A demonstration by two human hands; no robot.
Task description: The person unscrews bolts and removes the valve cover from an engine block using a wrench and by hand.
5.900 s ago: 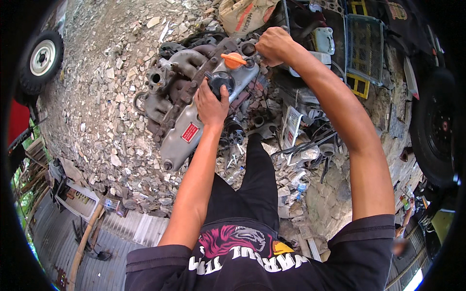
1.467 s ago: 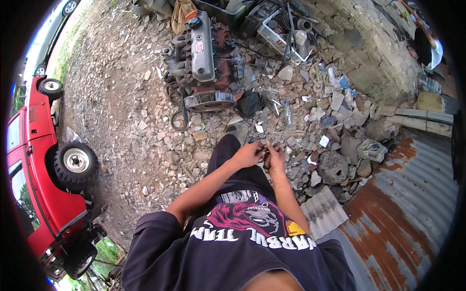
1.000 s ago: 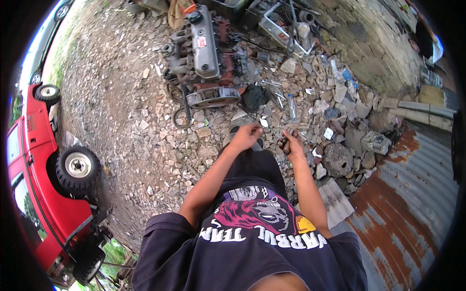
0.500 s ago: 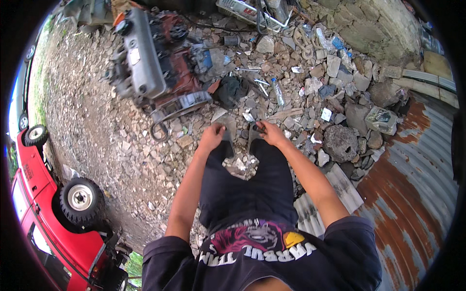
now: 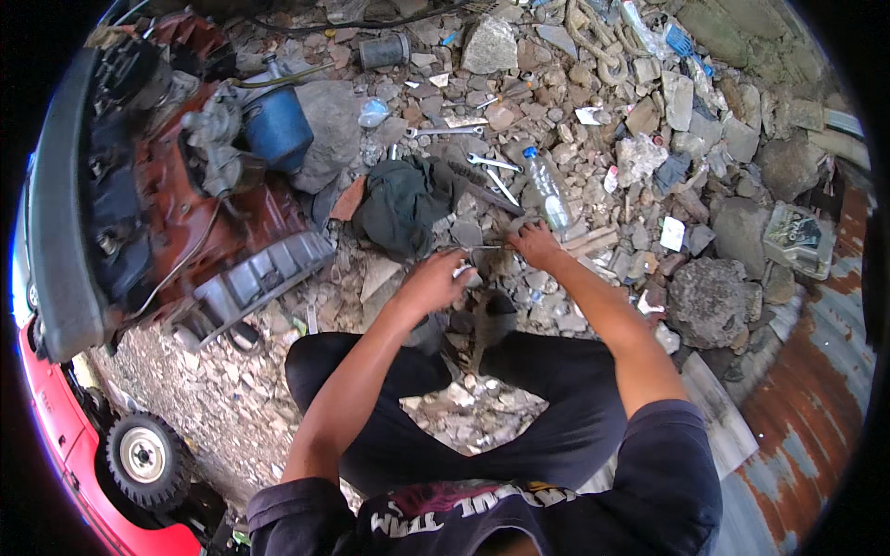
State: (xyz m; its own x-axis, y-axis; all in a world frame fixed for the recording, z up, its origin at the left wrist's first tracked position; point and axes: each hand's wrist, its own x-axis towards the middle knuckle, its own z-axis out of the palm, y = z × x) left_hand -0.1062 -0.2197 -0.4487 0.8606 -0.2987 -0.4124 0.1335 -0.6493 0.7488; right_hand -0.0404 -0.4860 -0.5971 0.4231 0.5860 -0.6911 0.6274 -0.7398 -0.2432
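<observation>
I squat over rubble with both arms stretched forward. My left hand point(image 5: 434, 285) hovers low, its fingers loosely bent and apart, beside a small whitish scrap point(image 5: 465, 272). My right hand point(image 5: 535, 246) reaches down to the stones with its fingers spread, just below a clear plastic bottle point(image 5: 551, 195) with a blue cap. What lies under its fingertips is unclear. A dark crumpled cloth point(image 5: 399, 208) lies ahead of my left hand. Beyond it rest a long wrench point(image 5: 445, 132) and shorter wrenches point(image 5: 496, 165).
A large engine point(image 5: 199, 195) with a blue oil filter point(image 5: 280, 128) stands at left. At right are a rough boulder point(image 5: 707, 301), a clear plastic container point(image 5: 798, 241) and rusty corrugated sheet metal point(image 5: 816, 371). A red vehicle's wheel point(image 5: 144, 459) shows lower left.
I have gone from standing bent over, hands at my knees, to a squat. Both hands have reached forward to the ground, and the engine and wrenches appear closer.
</observation>
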